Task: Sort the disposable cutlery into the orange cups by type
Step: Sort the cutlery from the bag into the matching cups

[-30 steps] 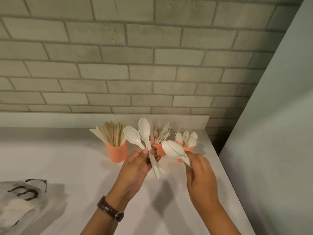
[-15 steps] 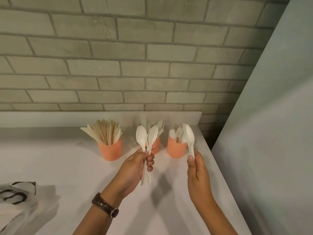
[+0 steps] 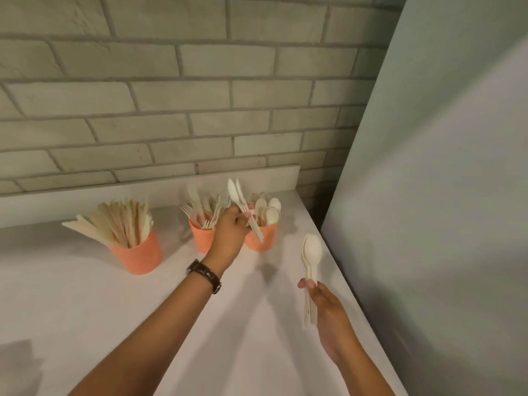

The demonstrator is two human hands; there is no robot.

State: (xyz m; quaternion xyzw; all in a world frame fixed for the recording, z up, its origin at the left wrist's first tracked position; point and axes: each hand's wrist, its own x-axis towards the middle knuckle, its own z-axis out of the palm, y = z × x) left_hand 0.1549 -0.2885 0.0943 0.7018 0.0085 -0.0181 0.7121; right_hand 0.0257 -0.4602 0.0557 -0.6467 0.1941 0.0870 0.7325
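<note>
Left hand [image 3: 231, 231] has advanced, bringing the left-hand spoons [image 3: 239, 202] over the rightmost orange cup [image 3: 258, 240]. Right hand [image 3: 328, 310] has drawn back with the right-hand spoons [image 3: 312, 252], clear of that cup.

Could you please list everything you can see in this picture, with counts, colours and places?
cups: three, orange, row at counter's back
knives: many, cream, left cup
forks: many, cream, middle cup
spoons: several, cream, right cup
counter: one, white, under the cups
brick wall: one, grey, behind counter
panel: one, pale grey, right side
watch: one, brown strap, left wrist
left hand: one, grips held spoons, white, near right cup
right hand: one, grips spoon stack, cream, nearer the camera
</note>
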